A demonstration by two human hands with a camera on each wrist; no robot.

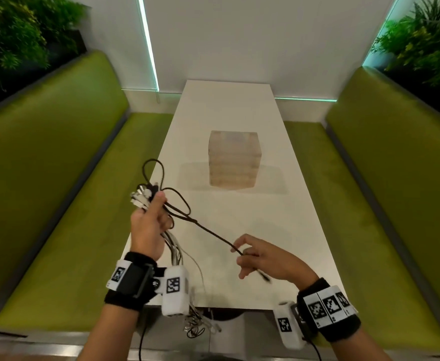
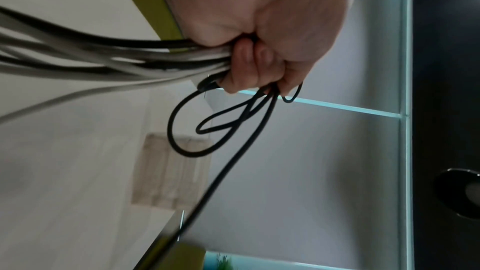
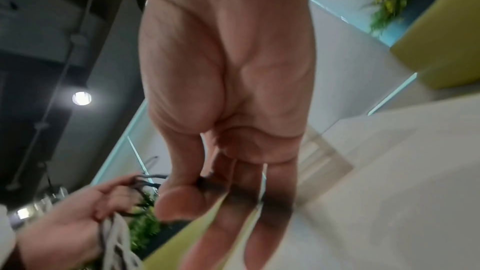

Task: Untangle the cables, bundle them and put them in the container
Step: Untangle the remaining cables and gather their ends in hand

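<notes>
My left hand (image 1: 148, 220) is raised above the table's near left corner and grips a bundle of white and black cables (image 1: 173, 247), fingers curled round it (image 2: 249, 63). Plug ends (image 1: 142, 198) stick out above the fist, and the loose ends hang below the table edge (image 1: 199, 327). One black cable (image 1: 208, 230) loops out of the fist and runs taut down to my right hand (image 1: 255, 259), which pinches it near its end between thumb and fingers (image 3: 207, 184). The wooden box container (image 1: 233, 158) stands in the middle of the table, beyond both hands.
The white table (image 1: 286, 225) is long and narrow. Green padded benches (image 1: 65, 162) flank it on both sides. A white wall with lit strips closes the far end, and plants stand in both back corners.
</notes>
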